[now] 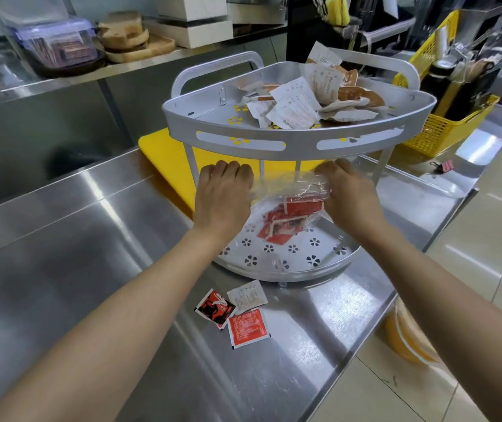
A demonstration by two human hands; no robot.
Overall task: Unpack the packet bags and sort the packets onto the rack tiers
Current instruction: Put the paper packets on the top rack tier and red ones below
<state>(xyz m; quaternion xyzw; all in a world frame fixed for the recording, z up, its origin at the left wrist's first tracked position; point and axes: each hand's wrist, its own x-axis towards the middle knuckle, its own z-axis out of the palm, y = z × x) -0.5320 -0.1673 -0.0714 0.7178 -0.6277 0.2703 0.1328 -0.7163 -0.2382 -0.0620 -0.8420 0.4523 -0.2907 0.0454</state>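
A silver two-tier corner rack (243, 144) stands on the steel counter. Its upper tier holds a heap of white and brown packets (304, 99). Over the lower tier (292, 257), my left hand (224, 196) and my right hand (348, 193) both grip a clear plastic bag (286, 185) by its two ends. Red packets (286, 220) hang in the bag and spill from it onto the lower tier. On the counter in front of the rack lie three loose packets: a red and black one (215, 308), a white one (248, 296) and a red one (248, 328).
A yellow cutting board (164, 156) lies under and behind the rack. A yellow basket (438, 129) with bottles stands at the right. Wooden boards and boxes sit on the back shelf (134, 41). The counter's edge runs along the right, with tiled floor beyond.
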